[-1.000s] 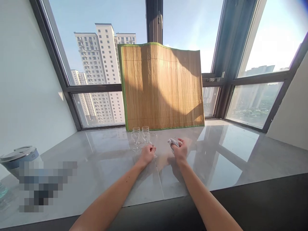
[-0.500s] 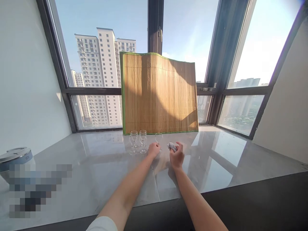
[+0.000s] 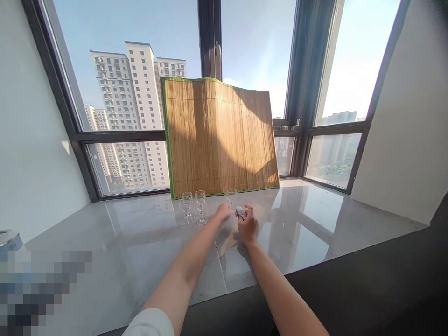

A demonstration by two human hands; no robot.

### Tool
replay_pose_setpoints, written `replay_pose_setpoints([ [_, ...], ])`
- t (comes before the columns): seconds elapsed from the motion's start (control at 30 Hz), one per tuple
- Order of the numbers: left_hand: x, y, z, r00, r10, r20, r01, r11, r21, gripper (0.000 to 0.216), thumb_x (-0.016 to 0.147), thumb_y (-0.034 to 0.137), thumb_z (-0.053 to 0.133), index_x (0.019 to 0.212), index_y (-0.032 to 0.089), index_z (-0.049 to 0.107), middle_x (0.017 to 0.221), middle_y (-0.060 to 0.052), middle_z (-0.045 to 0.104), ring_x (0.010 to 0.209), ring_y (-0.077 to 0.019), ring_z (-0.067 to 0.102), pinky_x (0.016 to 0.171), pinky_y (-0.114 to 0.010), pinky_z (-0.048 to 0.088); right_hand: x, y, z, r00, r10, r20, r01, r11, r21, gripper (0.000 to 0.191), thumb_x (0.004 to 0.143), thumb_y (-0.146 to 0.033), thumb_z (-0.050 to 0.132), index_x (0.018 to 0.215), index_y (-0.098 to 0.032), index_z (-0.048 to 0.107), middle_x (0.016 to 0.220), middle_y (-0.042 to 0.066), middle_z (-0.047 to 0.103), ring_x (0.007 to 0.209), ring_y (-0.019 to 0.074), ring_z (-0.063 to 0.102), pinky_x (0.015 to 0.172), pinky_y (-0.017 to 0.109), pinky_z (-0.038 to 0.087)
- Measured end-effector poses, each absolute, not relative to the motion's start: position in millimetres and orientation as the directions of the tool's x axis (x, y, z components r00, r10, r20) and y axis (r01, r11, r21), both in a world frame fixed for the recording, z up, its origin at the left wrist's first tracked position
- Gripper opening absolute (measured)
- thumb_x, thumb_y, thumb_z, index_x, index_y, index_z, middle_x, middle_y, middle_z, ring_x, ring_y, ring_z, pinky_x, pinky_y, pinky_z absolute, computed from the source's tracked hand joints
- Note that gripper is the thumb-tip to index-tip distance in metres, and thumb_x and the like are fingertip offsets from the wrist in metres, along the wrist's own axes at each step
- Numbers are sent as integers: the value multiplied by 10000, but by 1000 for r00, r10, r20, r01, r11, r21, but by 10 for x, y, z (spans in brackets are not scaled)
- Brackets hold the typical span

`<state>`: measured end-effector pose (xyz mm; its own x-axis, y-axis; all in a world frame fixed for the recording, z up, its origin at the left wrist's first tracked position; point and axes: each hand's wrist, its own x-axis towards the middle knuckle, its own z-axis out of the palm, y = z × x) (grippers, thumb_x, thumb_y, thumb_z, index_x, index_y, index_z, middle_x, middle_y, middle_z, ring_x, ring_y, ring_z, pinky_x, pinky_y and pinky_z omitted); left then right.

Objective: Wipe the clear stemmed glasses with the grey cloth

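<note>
My left hand is closed around the lower part of a clear stemmed glass, whose bowl shows above my fingers. Close on its right, my right hand grips a crumpled pale grey cloth between thumb and fingers. The cloth is beside the glass's stem and base; whether they touch I cannot tell. To the left of my left hand, several more stemmed glasses stand upright, grouped tightly on the glossy grey ledge.
Behind the glasses a bamboo mat with green edging leans against the window frame. A lidded container is at the far left, next to a blurred-out patch. The ledge's front edge drops to a dark face.
My right hand has brought the cloth left, closer to my left hand and the glass. My left hand keeps its hold. The view has turned slightly to the right.
</note>
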<state>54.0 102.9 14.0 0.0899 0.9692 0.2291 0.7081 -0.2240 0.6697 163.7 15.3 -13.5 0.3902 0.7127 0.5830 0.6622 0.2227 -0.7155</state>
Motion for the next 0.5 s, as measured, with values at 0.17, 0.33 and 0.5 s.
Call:
replay_pose_setpoints([
  [0.17,391,553,196,53,937,346,704,-281,652,87,751,217,586,686,168,616,685,-46,629,684,-174,567,644,-265,366,1642,171,-164,367,717,592,669,239,-704,420,796,-186,451,1213,-236,464,942,29,682,767,196,608,612,260,321],
  [0.33,-185,-108,178,-67,818,572,663,-392,638,249,847,311,449,705,194,616,636,-7,600,608,-143,532,606,-251,351,1628,205,-199,312,754,579,671,256,-696,423,785,-158,461,1201,-233,483,915,24,673,751,184,605,601,251,316],
  [0.5,-900,-261,214,-459,689,561,599,-226,768,231,829,315,428,719,204,597,572,13,521,556,-145,484,562,-254,353,1620,161,-199,236,798,554,682,270,-679,407,765,-143,470,1159,-240,507,918,21,674,725,176,593,594,247,308],
])
